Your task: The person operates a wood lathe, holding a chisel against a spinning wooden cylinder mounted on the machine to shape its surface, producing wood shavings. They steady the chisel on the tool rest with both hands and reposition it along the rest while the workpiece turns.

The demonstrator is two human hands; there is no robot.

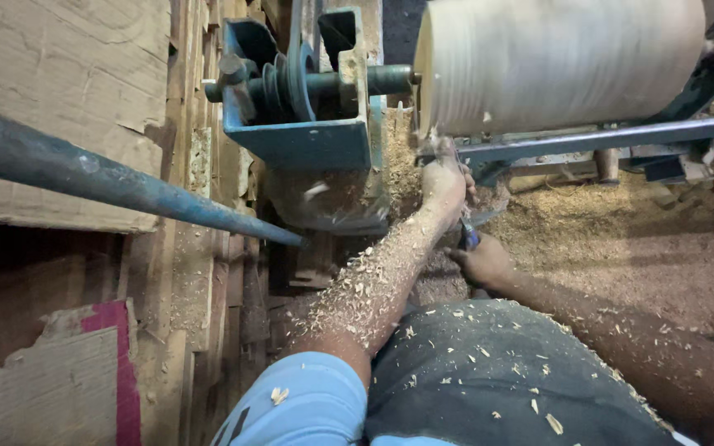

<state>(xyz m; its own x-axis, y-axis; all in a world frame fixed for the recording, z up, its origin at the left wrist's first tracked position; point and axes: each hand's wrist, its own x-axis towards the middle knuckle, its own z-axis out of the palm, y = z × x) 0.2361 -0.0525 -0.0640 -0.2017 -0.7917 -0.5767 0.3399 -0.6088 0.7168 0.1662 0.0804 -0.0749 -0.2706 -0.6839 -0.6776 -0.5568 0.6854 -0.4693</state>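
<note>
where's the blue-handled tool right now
In the head view it sits centre frame, gripped between the left hand and the right hand, its blue handle just below the pale wooden cylinder.

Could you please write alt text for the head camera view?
A person's left hand steadies a turning tool against a pale wooden cylinder on a blue lathe, the right hand gripping its handle. Wood shavings cover both arms and the floor.
</note>
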